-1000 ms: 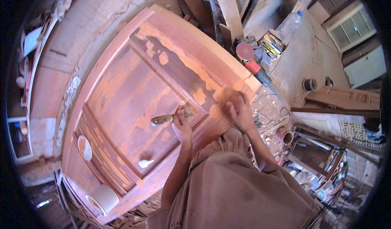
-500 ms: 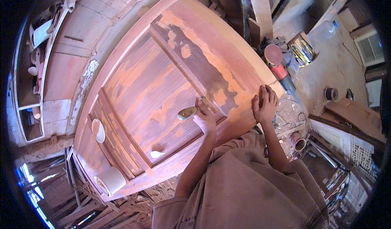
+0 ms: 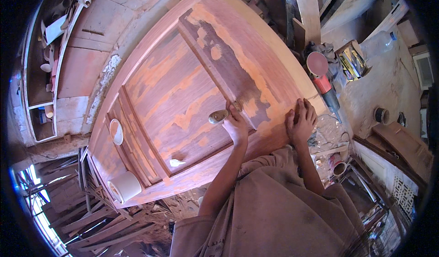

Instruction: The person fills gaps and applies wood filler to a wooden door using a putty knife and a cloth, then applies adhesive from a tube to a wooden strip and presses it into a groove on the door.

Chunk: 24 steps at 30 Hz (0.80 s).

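Note:
A large wooden door (image 3: 173, 88) lies before me, with raised mouldings and orange filler patches over its reddish-brown surface. My left hand (image 3: 236, 128) is closed around a small scraper-like tool (image 3: 218, 116) with a rounded, worn handle. The handle sticks out to the left of the fist, and the brownish working end is at the moulding near the dark patch. The tool's exact kind is unclear. My right hand (image 3: 302, 124) rests on the door's near right edge, fingers loosely spread and bent, holding nothing.
On the door's left part are a white tub (image 3: 125, 186), a round lid (image 3: 116, 132) and a small white piece (image 3: 176, 163). To the right lie a red-and-black power sander (image 3: 325, 85), a box of tools (image 3: 352, 61) and a clear bottle (image 3: 380, 42). Wood scraps cover the lower left floor.
The view has shifted a little. My left hand and its tool have slid slightly away from me along the moulding. My right hand stays on the door's edge.

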Motion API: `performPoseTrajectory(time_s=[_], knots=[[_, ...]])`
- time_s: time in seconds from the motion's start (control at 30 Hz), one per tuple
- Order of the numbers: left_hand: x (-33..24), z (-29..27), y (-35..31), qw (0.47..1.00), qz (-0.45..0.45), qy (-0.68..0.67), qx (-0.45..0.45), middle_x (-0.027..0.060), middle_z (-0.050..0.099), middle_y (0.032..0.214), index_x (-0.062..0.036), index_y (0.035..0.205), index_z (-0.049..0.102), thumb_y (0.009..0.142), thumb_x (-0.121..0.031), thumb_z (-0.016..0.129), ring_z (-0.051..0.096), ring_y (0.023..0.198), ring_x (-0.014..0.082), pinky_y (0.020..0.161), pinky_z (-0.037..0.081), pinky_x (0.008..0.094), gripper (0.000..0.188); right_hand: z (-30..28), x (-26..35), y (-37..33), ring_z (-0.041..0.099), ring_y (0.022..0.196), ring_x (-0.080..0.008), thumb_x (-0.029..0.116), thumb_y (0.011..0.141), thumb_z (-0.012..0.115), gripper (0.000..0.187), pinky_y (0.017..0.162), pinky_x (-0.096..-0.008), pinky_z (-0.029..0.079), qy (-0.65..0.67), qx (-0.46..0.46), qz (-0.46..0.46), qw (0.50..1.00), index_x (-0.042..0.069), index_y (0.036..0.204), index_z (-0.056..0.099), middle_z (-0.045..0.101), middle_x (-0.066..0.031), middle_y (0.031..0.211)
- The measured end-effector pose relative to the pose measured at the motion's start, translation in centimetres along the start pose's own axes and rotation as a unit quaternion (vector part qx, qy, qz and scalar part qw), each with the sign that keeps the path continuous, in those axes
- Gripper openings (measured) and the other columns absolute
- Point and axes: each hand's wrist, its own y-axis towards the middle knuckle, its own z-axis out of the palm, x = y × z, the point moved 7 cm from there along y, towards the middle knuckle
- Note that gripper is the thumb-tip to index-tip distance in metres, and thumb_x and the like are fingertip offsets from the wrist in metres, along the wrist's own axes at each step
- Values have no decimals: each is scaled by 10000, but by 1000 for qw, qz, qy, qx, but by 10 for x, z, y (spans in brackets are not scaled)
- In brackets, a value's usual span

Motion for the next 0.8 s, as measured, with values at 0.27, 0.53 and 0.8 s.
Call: performPoseTrajectory(time_s=[0.27,0.53,0.8], knots=[[-9,3,-5,991,109,36,-63,297,594,671,54,819,646,1029,-270,437,603,616,476,549,414,567,439,7,-9,-3,444,1307,-323,324,903,571,511,1073,-503,315,5,8,6,1000,152,1381,524,500,-98,1418],[-10,8,-15,995,74,60,-41,295,651,900,63,1055,640,1007,-147,453,636,861,470,743,488,525,285,9,-8,-3,440,1314,-315,324,892,588,527,1092,-492,286,20,18,20,999,166,1391,525,503,-90,1411],[-21,6,-17,999,-28,27,9,305,657,883,67,1017,638,1023,-254,445,630,812,469,725,480,509,374,10,-14,-3,443,1306,-321,324,883,590,538,1090,-495,288,8,22,31,999,163,1392,525,500,-102,1410]])
